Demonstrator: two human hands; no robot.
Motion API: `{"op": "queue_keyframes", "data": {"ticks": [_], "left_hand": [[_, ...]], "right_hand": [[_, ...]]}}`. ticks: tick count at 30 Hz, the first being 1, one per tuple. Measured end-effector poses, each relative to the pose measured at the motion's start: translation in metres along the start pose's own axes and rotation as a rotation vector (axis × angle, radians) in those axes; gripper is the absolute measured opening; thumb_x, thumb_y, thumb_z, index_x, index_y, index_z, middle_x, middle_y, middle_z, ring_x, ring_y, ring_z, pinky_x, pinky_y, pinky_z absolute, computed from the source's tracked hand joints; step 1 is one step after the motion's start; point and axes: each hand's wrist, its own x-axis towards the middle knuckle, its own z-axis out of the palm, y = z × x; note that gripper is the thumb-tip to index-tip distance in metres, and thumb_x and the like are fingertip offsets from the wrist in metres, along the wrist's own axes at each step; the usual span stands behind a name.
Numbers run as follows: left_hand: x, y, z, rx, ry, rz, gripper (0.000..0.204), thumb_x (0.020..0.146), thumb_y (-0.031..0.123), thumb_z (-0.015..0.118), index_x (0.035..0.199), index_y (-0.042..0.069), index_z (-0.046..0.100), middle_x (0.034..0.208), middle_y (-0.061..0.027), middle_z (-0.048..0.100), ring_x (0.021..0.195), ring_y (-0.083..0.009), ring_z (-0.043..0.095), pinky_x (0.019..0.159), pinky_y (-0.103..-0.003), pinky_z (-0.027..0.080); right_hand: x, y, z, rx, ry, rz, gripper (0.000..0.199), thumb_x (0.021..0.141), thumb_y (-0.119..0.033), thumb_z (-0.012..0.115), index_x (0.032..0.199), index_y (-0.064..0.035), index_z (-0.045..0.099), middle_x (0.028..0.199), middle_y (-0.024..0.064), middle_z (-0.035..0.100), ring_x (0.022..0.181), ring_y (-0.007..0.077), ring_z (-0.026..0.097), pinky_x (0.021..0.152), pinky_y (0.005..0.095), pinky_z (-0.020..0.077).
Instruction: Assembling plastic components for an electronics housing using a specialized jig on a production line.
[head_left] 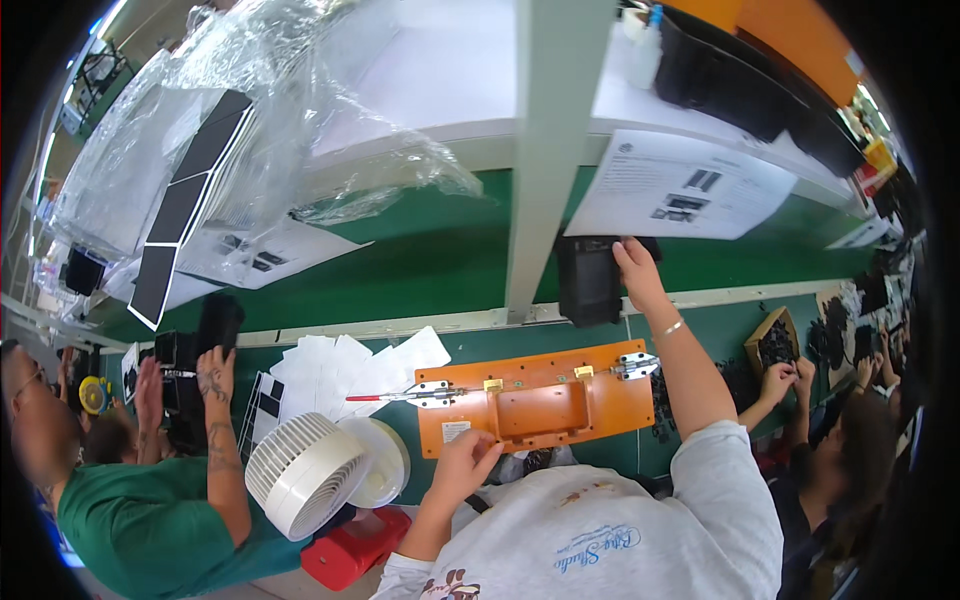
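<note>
My right hand (637,272) reaches up and away, its thumb and fingers closed on the edge of a black plastic box-shaped part (588,285) under the hanging sheet. My left hand (462,468) rests at the near left edge of an orange jig (540,400), fingers curled with thumb and forefinger close together; whatever may be between them is hidden. The jig lies flat on the green bench and has a rectangular recess in its middle. Metal toggle clamps (634,367) sit at both ends, the left one with a red handle (368,398). Small brass-coloured blocks stand along the recess's far side.
A printed sheet (690,185) hangs from the shelf, beside a grey upright post (560,150). White papers (345,370) lie left of the jig, behind a white fan (310,475). Clear plastic wrap (270,100) covers the upper left. Co-workers handle black parts on both sides.
</note>
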Motion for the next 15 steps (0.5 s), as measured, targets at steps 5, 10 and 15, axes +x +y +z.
{"op": "queue_keyframes", "data": {"ticks": [5, 10, 15], "left_hand": [[0.016, 0.014, 0.011, -0.082, -0.144, 0.055, 0.031, 0.079, 0.02, 0.07, 0.097, 0.0, 0.056, 0.082, -0.011, 0.061, 0.064, -0.0165, 0.059, 0.056, -0.028, 0.047], [0.022, 0.049, 0.014, -0.212, -0.098, 0.156, 0.089, 0.067, 0.021, 0.081, 0.134, 0.003, 0.025, 0.126, -0.0174, 0.044, 0.09, -0.0203, 0.058, 0.074, -0.031, 0.048], [0.013, 0.063, 0.009, -0.354, -0.031, 0.385, 0.125, 0.048, 0.016, 0.088, 0.142, 0.006, 0.006, 0.136, -0.0174, 0.033, 0.122, -0.0283, 0.042, 0.102, -0.039, 0.036]], "right_hand": [[-0.093, -0.05, -0.016, 0.123, -0.357, 0.094, 0.026, 0.084, 0.001, 0.057, 0.11, -0.0019, 0.053, 0.09, -0.0007, 0.058, 0.083, 0.0059, 0.054, 0.075, 0.023, 0.0464], [-0.176, -0.078, 0.02, -0.538, -0.451, -0.597, 0.03, 0.072, 0.001, 0.067, 0.101, -0.003, 0.061, 0.083, 0.0087, 0.064, 0.073, 0.0197, 0.062, 0.066, 0.0311, 0.0494], [-0.245, -0.1, 0.049, -0.883, -0.589, -0.937, 0.031, 0.065, -0.007, 0.059, 0.096, -0.0116, 0.065, 0.076, 0.003, 0.057, 0.068, 0.0171, 0.053, 0.065, 0.0324, 0.0395]]}}
